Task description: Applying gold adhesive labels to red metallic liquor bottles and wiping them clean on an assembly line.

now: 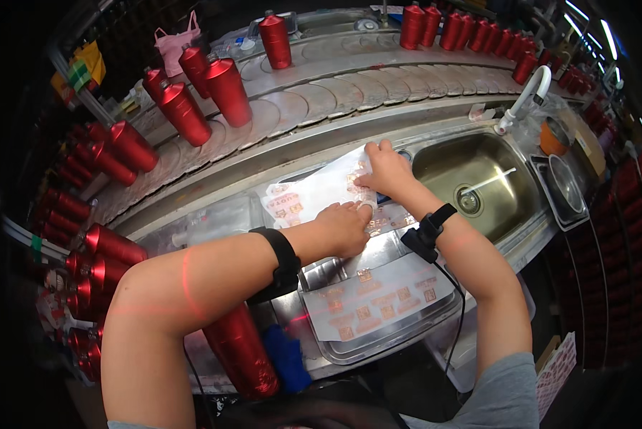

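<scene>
A white, film-like decal sheet (319,191) with gold and red printed designs lies on the metal worktop, partly raised at its right side. My right hand (392,174) holds its right edge between thumb and fingers. Just below, my left hand (344,227) rests over the lower edge of that sheet, fingers stretched out and pointing right. Closer to me, a second printed sheet (385,297) lies flat over a metal tray (349,350). A metallic red bottle (242,352) leans beneath my left forearm, beside a blue cloth (286,360).
Right of my hands is a steel sink (435,164) with water and a white faucet (539,89). Beyond the worktop curves a plated conveyor (335,93) carrying several red bottles (228,93). More red bottles (110,247) crowd the left side. An orange bowl (554,136) stands past the sink.
</scene>
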